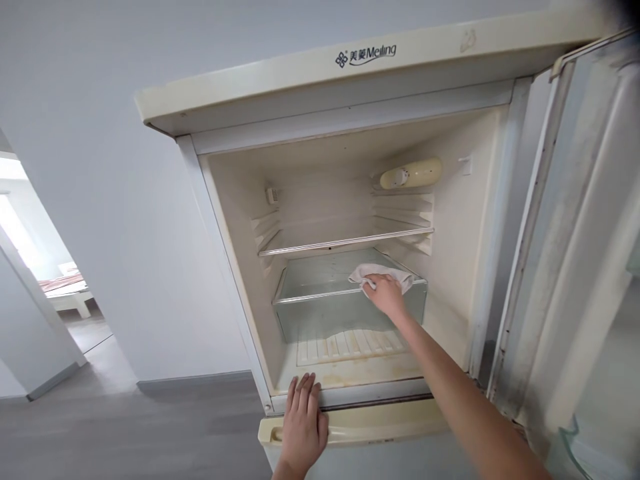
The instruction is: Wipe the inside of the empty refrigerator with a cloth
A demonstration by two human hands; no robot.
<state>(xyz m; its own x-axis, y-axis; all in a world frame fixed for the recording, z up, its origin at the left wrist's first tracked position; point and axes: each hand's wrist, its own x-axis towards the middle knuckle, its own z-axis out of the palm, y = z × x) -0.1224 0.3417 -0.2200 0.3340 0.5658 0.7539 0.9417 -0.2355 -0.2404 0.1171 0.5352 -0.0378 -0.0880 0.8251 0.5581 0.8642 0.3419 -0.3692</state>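
Observation:
My right hand (386, 295) reaches into the open fridge, its fingers closed on a whitish cloth (400, 275). The cloth lies over the front right of the lower glass shelf (320, 277), which sits on top of a clear drawer (340, 315). My left hand (304, 423) rests flat on the front bottom edge of the compartment, fingers stretched out over the top of the lower door (390, 420). Yellowish stains mark the ribbed compartment floor (345, 380) under the drawer.
An upper glass shelf (345, 241) spans the compartment above the cloth. A cream lamp housing (413, 175) juts from the back right. At the right, the fridge door (575, 233) stands swung open. Grey wall (110, 220) and a doorway are on the left.

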